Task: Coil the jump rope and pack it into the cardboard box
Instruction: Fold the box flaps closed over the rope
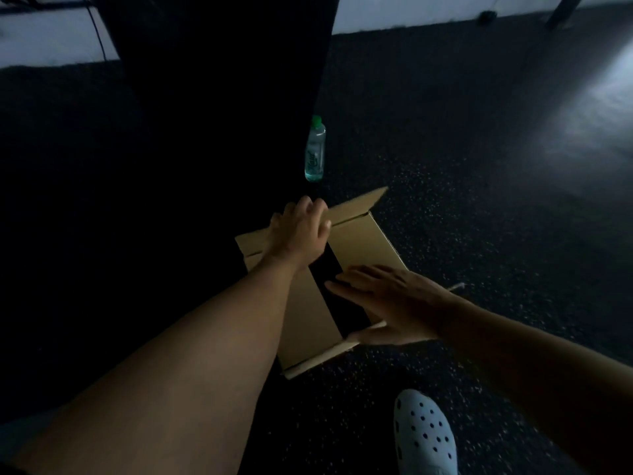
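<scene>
1. The cardboard box (363, 241) sat on a dark speckled floor (479, 207), with two long top flaps lowered toward each other and a black gap showing between them.
2. The jump rope could not be seen; the gap between the flaps was too dark to show what lay inside.
3. The left hand (301, 228) reached over the far left corner of the box, its fingers bent down over the far edge; whether they actually gripped a flap could not be told.
4. The right hand (387, 299) lay flat on the right flap, fingers straight and spread toward the gap, the thumb along the near edge.
5. One small end flap (359, 205) stood raised at the far side of the box, just beside the left hand.
6. A clear plastic bottle with a green cap (315, 149) stood on the floor beyond the box, close to a tall black panel (222, 97) that blocked the view to the left.
7. A pale perforated clog (424, 437) showed near the bottom edge, apart from the box.
8. A white wall (428, 12) ran along the far floor edge.
</scene>
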A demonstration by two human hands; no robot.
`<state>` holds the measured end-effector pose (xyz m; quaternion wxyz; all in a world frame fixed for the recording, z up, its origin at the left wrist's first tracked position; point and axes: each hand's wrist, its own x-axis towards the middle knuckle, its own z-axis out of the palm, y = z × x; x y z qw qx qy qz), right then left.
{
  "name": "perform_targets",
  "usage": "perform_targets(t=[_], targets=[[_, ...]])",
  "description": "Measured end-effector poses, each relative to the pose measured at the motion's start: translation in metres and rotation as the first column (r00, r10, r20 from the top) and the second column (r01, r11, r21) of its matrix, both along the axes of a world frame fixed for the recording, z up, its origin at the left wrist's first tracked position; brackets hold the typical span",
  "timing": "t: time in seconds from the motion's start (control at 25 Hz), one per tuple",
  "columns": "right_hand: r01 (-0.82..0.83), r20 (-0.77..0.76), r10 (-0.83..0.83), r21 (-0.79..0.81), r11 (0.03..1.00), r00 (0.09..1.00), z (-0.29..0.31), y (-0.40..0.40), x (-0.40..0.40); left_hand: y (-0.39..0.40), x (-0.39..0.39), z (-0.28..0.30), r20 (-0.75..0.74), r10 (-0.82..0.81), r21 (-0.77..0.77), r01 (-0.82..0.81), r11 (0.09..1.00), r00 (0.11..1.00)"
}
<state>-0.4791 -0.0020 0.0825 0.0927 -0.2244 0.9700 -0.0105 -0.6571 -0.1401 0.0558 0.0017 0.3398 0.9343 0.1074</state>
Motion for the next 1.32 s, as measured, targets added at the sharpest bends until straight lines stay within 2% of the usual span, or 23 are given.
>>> perform_targets(t=[0.12, 0.2, 0.24, 0.32, 0.44, 0.52, 0.64, 0.76, 0.96, 1.04, 1.2, 1.24, 1.32], targets=[[0.191, -0.126, -0.194, -0.041, 0.981, 0.973, 0.002, -0.003, -0.016, -0.008, 0.022, -0.008, 0.213, -0.014, 0.009, 0.012, 1.000, 0.977], [0.291, -0.113, -0.300, -0.089, 0.953, 0.947, -0.013, -0.002, -0.026, -0.018, 0.028, -0.015, 0.362, 0.030, 0.043, -0.048, 0.998, 0.932], [0.327, -0.095, -0.337, -0.104, 0.939, 0.937, -0.024, 0.001, -0.030, -0.023, 0.030, -0.020, 0.390, 0.043, 0.069, -0.076, 0.995, 0.920], [0.391, -0.055, -0.399, -0.120, 0.913, 0.915, -0.044, 0.008, -0.034, -0.031, 0.036, -0.033, 0.305, 0.018, 0.073, -0.043, 0.996, 0.952], [0.374, 0.014, -0.375, -0.110, 0.921, 0.927, -0.077, 0.017, -0.044, -0.033, 0.053, -0.068, 0.058, -0.047, -0.004, 0.047, 0.999, 0.997], [0.320, 0.013, -0.321, -0.107, 0.941, 0.947, -0.095, 0.021, -0.050, -0.035, 0.060, -0.090, -0.067, -0.088, -0.039, 0.085, 0.996, 0.994], [0.281, 0.012, -0.282, -0.129, 0.951, 0.959, -0.117, 0.029, -0.057, -0.034, 0.060, -0.115, -0.167, -0.089, 0.028, 0.095, 0.995, 0.982], [0.226, -0.021, -0.233, -0.174, 0.958, 0.972, -0.133, 0.033, -0.058, -0.027, 0.061, -0.126, -0.158, -0.089, 0.101, 0.106, 0.989, 0.983], [0.200, -0.039, -0.217, -0.260, 0.945, 0.975, -0.150, 0.040, -0.062, -0.027, 0.061, -0.136, -0.186, -0.104, 0.099, 0.124, 0.987, 0.977], [0.207, -0.008, -0.215, -0.235, 0.950, 0.977, -0.155, 0.042, -0.065, -0.025, 0.060, -0.143, -0.154, -0.100, 0.072, 0.112, 0.991, 0.983], [0.273, 0.160, -0.257, -0.090, 0.958, 0.953, -0.148, 0.033, -0.070, -0.018, 0.062, -0.136, 0.017, -0.083, -0.035, 0.084, 0.996, 0.996], [0.279, 0.145, -0.268, -0.065, 0.958, 0.953, -0.143, 0.029, -0.069, -0.019, 0.062, -0.134, 0.035, -0.086, -0.028, 0.087, 0.996, 0.996], [0.277, 0.015, -0.276, -0.056, 0.959, 0.961, -0.126, 0.020, -0.068, -0.023, 0.061, -0.128, 0.006, -0.088, 0.038, 0.088, 0.995, 0.996]])
